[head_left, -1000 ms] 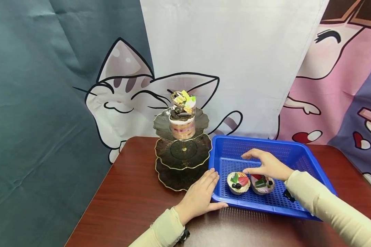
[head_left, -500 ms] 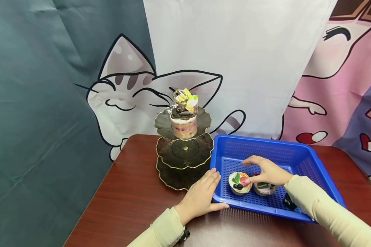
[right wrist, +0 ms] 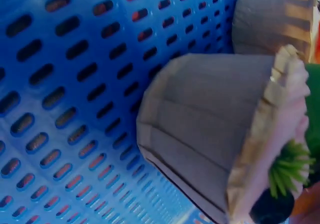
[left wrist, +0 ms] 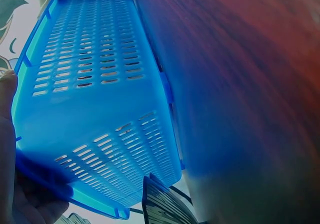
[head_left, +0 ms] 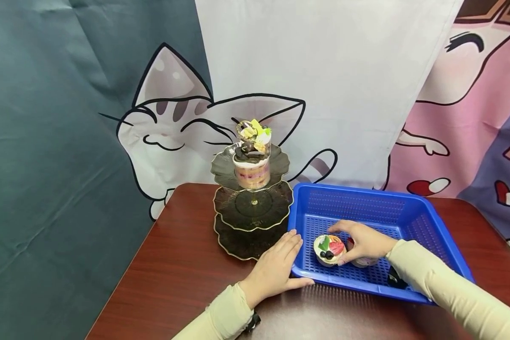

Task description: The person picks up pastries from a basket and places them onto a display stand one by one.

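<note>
Blue basket (head_left: pixel 352 204) just right of our left grip (head_left: pixel 274 269), straight fingers (head_left: pixel 289 242) resting on it; our right grip (head_left: pixel 363 240) curled round strawberry-topped cupcake (head_left: pixel 328 250) inside, second cupcake (right wrist: pixel 205 119) partly beneath that grip

The basket (head_left: pixel 357 203) is made of smooth, glossy blue plastic. Inside it, cupcake wrappers (right wrist: pixel 200 114) are pleated in matt, paper-like material. Left of the basket, the tiered stand (head_left: pixel 231 208) is finished in dark gloss, edged with metallic gold. Beneath, the table (head_left: pixel 174 264) is surfaced in polished wood grain.
</note>
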### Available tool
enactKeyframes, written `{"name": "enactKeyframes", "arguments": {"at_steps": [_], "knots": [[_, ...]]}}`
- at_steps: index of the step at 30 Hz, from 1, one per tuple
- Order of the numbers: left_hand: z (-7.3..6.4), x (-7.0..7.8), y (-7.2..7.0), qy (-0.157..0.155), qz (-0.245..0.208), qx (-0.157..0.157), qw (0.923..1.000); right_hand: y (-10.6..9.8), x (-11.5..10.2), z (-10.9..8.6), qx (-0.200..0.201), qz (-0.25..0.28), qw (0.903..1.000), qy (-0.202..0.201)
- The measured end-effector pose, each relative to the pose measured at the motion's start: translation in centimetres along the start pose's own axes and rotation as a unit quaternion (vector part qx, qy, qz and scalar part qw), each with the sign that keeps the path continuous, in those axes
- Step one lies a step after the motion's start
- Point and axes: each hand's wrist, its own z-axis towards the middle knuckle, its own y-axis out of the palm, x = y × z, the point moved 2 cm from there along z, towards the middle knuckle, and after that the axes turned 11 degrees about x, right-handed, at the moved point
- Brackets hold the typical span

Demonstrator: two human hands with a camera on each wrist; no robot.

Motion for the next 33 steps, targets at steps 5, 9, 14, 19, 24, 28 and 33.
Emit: {"name": "enactKeyframes", "arguments": {"at_steps": [5, 9, 14, 19, 24, 28, 33], "knots": [[0.0, 0.07, -0.18, 0.003, 0.002, 0.002, 1.0, 0.3, -0.29, 0.02, -0.016, 0.009, 0.9998, 0.003], [-0.02, 0.11, -0.17, 0.007, 0.005, 0.001, 1.0, 0.41, -0.51, 0.05, -0.028, 0.005, 0.9996, 0.002], [-0.01, 0.12, -0.18, 0.006, 0.003, 0.003, 1.0, 0.45, -0.55, 0.16, -0.036, -0.005, 0.9993, -0.006], [0.0, 0.09, -0.27, 0.006, 0.007, 0.004, 0.9999, 0.42, -0.54, 0.31, -0.04, -0.004, 0.9992, -0.007], [-0.04, 0.11, -0.32, 0.006, 0.009, 0.0, 0.9999, 0.63, -0.39, 0.41, -0.033, -0.01, 0.9993, -0.016], [-0.02, 0.1, -0.37, 0.002, 0.005, -0.003, 1.0, 0.74, -0.31, 0.47, -0.031, -0.017, 0.9992, -0.018], [0.0, 0.07, -0.42, 0.003, 0.006, -0.003, 1.0, 0.74, -0.41, 0.58, -0.031, -0.024, 0.9991, -0.016]]}}
